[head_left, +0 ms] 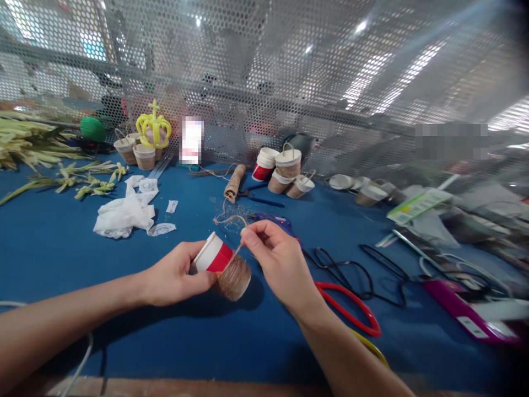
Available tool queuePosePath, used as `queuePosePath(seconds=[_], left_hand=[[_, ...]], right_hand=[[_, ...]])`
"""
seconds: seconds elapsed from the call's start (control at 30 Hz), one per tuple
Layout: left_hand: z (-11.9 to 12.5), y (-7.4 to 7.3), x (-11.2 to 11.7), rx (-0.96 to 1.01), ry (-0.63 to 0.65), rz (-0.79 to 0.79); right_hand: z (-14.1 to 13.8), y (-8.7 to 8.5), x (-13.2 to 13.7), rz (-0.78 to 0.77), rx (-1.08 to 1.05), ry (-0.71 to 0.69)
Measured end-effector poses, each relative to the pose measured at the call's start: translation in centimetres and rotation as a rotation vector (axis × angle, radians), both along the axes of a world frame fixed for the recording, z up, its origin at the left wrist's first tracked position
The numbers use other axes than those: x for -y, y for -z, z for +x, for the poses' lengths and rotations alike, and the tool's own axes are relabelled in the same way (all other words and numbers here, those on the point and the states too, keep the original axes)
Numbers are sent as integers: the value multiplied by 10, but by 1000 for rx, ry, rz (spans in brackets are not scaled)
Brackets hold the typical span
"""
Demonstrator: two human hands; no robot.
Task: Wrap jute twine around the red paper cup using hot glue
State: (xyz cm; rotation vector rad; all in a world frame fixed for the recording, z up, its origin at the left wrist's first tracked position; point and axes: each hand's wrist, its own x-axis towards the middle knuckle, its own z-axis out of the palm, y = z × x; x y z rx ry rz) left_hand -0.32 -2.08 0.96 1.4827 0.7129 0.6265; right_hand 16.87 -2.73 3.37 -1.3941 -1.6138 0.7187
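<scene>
A red and white paper cup [221, 256] is tilted on its side in my left hand [179, 273], whose fingers close around its rim half. Brown twine [235, 278] is wound about the cup's bottom half. Between thumb and fingertips, my right hand [275, 259] pinches the twine's free run just above the cup. From there the strand loops back to a twine roll [235, 183] lying farther off on the blue table [185, 342]. Behind my right hand a blue tool, perhaps a glue gun [275, 221], is partly hidden.
Twine-wrapped cups [285, 175] stand at the back beside plain paper cups [265, 164]. Crumpled white paper [126, 212] lies to the left, near dried plant strips [93, 182]. Scissors with red handles [351, 309], black cable [347, 270] and a purple power strip [469, 311] occupy the right.
</scene>
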Motion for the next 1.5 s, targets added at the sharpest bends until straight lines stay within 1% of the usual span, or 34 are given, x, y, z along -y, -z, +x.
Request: queuePosePath(seconds=[0.33, 0.63, 1.0, 1.17, 1.4, 1.5], left_hand=[[-1, 0, 1, -32, 17, 86], [-2, 0, 3, -34, 29, 183], [-1, 2, 2, -29, 10, 319], [-1, 2, 3, -37, -5, 273], [-2, 4, 4, 48, -21, 48], [-1, 4, 4, 82, -42, -20]], right_hand=[[-1, 5, -4, -21, 45, -18], [-2, 6, -1, -37, 92, -29], [-3, 7, -1, -77, 96, -70], [-3, 10, -3, -102, 85, -87], [-4, 12, -5, -99, 92, -84], [-4, 13, -6, -104, 92, -87]])
